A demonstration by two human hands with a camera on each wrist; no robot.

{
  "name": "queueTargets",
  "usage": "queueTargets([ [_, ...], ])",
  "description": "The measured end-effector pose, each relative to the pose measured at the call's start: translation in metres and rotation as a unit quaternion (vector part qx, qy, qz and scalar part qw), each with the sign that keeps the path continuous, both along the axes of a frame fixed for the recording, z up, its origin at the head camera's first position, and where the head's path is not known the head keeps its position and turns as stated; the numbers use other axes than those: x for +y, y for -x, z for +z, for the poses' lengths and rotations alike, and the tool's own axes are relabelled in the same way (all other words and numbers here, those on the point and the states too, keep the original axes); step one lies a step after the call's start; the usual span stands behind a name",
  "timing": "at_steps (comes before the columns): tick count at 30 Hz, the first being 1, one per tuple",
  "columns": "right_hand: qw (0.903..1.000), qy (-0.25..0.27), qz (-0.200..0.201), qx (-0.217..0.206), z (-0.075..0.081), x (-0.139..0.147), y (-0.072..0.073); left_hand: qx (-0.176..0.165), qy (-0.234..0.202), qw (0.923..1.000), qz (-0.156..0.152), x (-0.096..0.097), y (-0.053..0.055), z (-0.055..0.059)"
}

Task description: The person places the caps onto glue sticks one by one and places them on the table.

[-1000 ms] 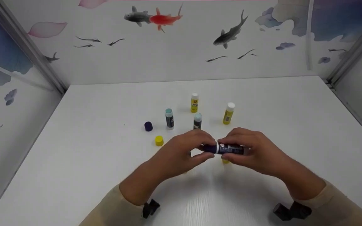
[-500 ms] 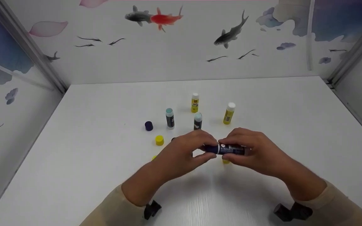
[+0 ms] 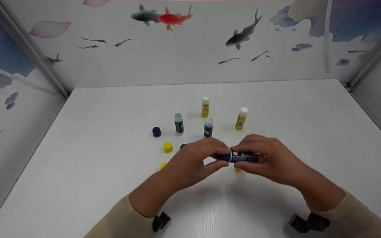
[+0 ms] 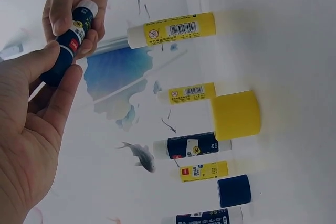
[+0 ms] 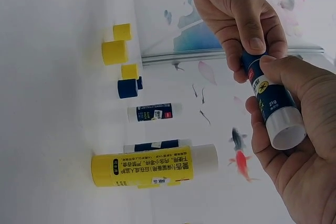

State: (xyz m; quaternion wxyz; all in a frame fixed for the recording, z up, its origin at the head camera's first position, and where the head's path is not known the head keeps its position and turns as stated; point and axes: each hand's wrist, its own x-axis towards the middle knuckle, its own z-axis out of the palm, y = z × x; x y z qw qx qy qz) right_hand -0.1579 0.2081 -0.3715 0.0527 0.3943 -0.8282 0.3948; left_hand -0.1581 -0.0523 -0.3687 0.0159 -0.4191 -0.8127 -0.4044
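In the head view, my left hand [image 3: 195,162] and right hand [image 3: 271,160] hold one navy glue stick [image 3: 245,157] level above the table. My left thumb and fingers pinch its navy cap, while the right ones grip the labelled barrel. A thin white band shows between cap and barrel. In the right wrist view, the stick's white base [image 5: 287,129] points out from my right hand. Behind the hands stand two navy glue sticks with pale tops, one left [image 3: 179,124] and one right [image 3: 208,127]. A yellow stick [image 3: 238,169] is mostly hidden under my right hand.
Two yellow glue sticks with white tops, one centre [image 3: 205,107] and one right [image 3: 241,118], stand farther back. A navy cap [image 3: 156,132], a yellow cap [image 3: 168,147] and a partly hidden yellow cap [image 3: 163,166] lie left of my hands on the white table [image 3: 88,148].
My left hand has shifted slightly right toward the right hand, and the white band on the glue stick looks narrower. The right hand stays almost in place.
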Motion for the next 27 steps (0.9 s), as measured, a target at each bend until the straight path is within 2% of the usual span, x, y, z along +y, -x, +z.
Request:
queueTargets([
  [7,1.0,-0.005,0.001,0.0,0.0021,0.0005,-0.0005,0.0,-0.01,0.9999,-0.002,0.001,0.0005,-0.0029],
  [18,0.9994,0.004,0.001,-0.034,0.0007,0.0009,0.0,0.036,-0.025,0.999,-0.005,0.0031,-0.0012,-0.0078],
  [27,0.9983,0.015,0.002,-0.056,-0.0021,-0.0002,0.0014,0.044,-0.01,0.999,0.005,0.0038,-0.0032,-0.0048],
])
